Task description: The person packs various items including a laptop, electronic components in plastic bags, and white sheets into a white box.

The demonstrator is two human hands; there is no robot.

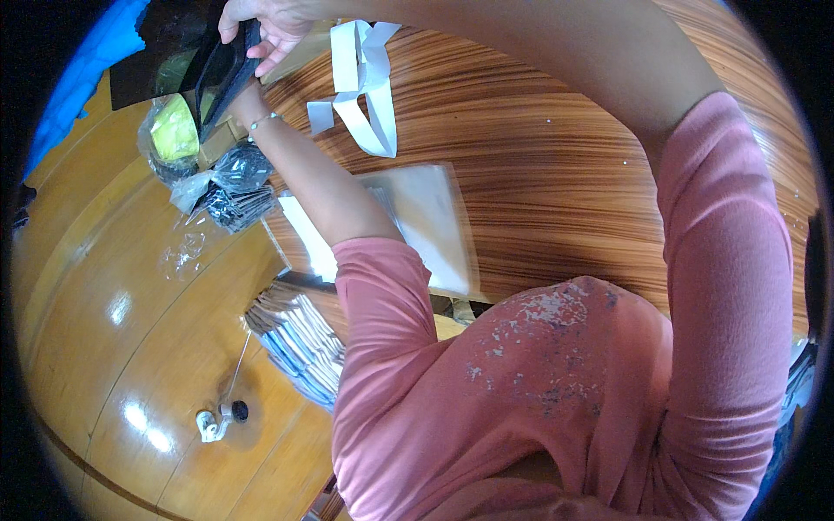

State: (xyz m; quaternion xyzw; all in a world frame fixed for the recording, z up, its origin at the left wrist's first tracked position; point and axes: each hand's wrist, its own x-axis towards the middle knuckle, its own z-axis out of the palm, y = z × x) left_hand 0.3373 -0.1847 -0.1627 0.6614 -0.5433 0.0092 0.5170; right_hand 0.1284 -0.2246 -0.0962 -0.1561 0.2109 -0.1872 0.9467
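At the top left is a black, flat, pouch-like piece [228, 80] with a stiff-looking rim. My right hand [276, 24] reaches over from the right and pinches its upper edge between thumb and fingers. From below comes my left arm, with a thin beaded bracelet at the wrist. Only the base of my left hand [247, 102] shows, against the lower right side of the black piece. Its fingers are hidden behind or inside that piece; I cannot tell which. A darker sheet-like thing [143, 69] lies beyond, dim and hard to make out.
A looped white strip [375, 104] and clear plastic sleeves [434, 230] lie on the wood-grain table [539, 174]. Left of my forearm are plastic-bagged dark items [234, 187] and a yellow-green bundle [175, 130]. Lower down sits a stack of folded pieces [300, 343]. Blue plastic [74, 87] hangs far left.
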